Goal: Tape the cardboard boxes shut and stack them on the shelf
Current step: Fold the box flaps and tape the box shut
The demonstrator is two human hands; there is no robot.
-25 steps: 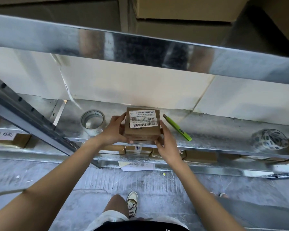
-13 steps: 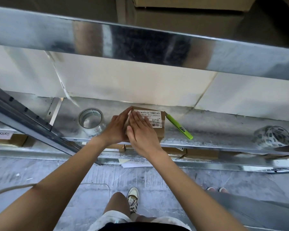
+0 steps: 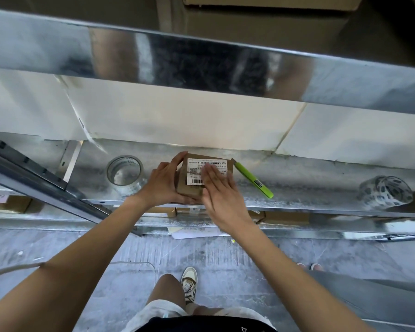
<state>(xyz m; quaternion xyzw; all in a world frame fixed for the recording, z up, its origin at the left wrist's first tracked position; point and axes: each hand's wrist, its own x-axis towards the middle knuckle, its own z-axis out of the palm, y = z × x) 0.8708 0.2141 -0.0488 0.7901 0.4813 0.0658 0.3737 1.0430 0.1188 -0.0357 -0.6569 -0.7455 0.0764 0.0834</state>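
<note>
A small brown cardboard box [image 3: 192, 190] with a white barcode label lies on the metal shelf [image 3: 309, 188] in front of me. My left hand [image 3: 164, 182] grips the box's left side, thumb over the top edge. My right hand [image 3: 222, 188] lies flat with straight fingers on the box's top, over the label's right part. A roll of clear tape [image 3: 124, 172] stands on the shelf just left of the box.
A green utility knife [image 3: 253, 179] lies to the right of the box. A patterned tape roll [image 3: 385, 191] sits at the far right. Large white cartons [image 3: 177, 116] line the shelf's back. More small boxes [image 3: 285, 216] sit on the lower shelf. A steel beam crosses overhead.
The box was held up between both hands, then set down on the shelf. My right hand went flat onto its top and has slid rightward across the label.
</note>
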